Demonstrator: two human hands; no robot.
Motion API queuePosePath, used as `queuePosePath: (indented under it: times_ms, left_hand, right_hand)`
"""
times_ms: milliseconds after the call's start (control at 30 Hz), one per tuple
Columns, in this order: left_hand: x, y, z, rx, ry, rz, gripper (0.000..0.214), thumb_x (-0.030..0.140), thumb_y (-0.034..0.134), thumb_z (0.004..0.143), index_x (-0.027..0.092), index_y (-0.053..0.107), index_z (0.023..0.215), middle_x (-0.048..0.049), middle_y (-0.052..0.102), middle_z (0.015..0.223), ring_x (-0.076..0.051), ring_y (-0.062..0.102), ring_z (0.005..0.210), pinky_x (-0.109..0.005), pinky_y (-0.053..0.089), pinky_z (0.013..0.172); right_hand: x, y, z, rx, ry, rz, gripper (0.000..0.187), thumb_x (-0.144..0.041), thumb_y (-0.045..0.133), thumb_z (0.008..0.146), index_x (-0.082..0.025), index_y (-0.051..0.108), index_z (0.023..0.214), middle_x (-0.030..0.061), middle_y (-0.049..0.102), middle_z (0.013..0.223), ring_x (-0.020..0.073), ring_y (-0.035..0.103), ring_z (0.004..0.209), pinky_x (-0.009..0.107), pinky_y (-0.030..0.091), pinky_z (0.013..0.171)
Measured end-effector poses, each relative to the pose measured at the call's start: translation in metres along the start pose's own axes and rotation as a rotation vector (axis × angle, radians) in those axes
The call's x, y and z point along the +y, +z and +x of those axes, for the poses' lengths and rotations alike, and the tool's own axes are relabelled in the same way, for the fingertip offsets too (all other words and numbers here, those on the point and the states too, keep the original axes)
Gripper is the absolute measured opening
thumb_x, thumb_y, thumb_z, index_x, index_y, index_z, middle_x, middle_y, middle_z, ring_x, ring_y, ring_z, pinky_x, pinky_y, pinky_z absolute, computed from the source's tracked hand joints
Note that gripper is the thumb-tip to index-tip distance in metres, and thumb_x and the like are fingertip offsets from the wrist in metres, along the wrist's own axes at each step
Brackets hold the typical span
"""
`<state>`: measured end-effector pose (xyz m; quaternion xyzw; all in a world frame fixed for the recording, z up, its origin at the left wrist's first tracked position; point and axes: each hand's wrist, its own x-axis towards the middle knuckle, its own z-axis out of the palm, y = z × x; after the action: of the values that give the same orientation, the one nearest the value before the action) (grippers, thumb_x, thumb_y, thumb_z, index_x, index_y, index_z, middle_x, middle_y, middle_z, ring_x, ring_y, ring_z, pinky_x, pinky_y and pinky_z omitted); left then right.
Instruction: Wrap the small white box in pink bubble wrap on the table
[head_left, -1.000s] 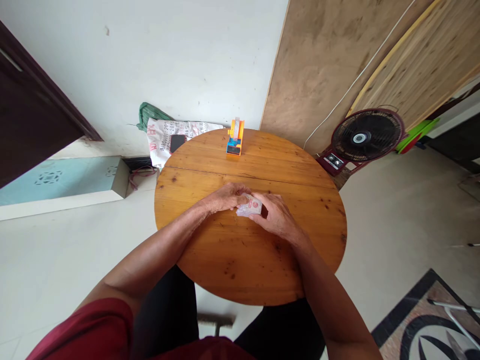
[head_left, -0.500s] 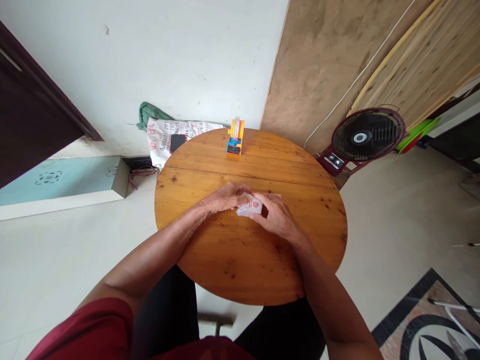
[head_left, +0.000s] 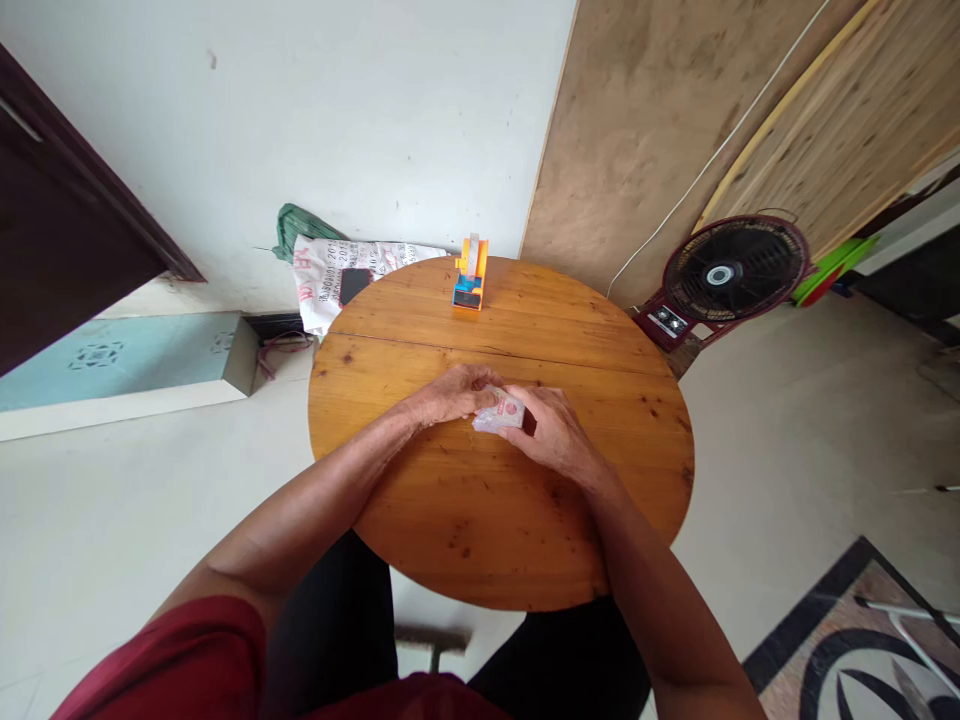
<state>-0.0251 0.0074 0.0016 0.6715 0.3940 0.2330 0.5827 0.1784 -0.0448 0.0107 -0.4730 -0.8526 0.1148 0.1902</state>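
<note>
Between my two hands is a small whitish packet [head_left: 499, 412] with red print, wrapped in what looks like clear plastic, over the middle of the round wooden table [head_left: 465, 500]. My left hand [head_left: 459, 391] is closed on the packet's left end, thumb on top and fingers curled behind it. On the other side my right hand [head_left: 553, 424] grips the right end between thumb and fingers. Its far edge is partly hidden by the fingers. Toward the table's back edge stands an orange and blue tape dispenser [head_left: 470, 280] with a roll in it, apart from both hands.
A white printed sack [head_left: 315, 285] with a dark flat item [head_left: 355, 286] lies behind the table at left, beside a green bag [head_left: 304, 230]. To the right stands a dark red fan [head_left: 720, 275]. A pale blue box [head_left: 142, 355] sits by the left wall.
</note>
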Motion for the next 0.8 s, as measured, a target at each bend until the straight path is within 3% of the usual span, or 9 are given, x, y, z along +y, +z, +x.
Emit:
queuePosePath:
  times_ms: [800]
  left_hand:
    - [-0.0035,-0.0014,0.0015,0.035,0.034,0.083,0.036,0.032,0.06,0.077,0.014,0.065,0.107,-0.0025,0.067,0.084,-0.013,0.058,0.069,-0.022,0.044,0.059]
  right_hand:
    - [0.0032,0.0028,-0.0008,0.035,-0.033,0.001,0.048,-0.032,0.065,0.083,-0.017,0.057,0.127,0.013,0.068,0.119,0.0287,0.062,0.108,0.042,0.041,0.094]
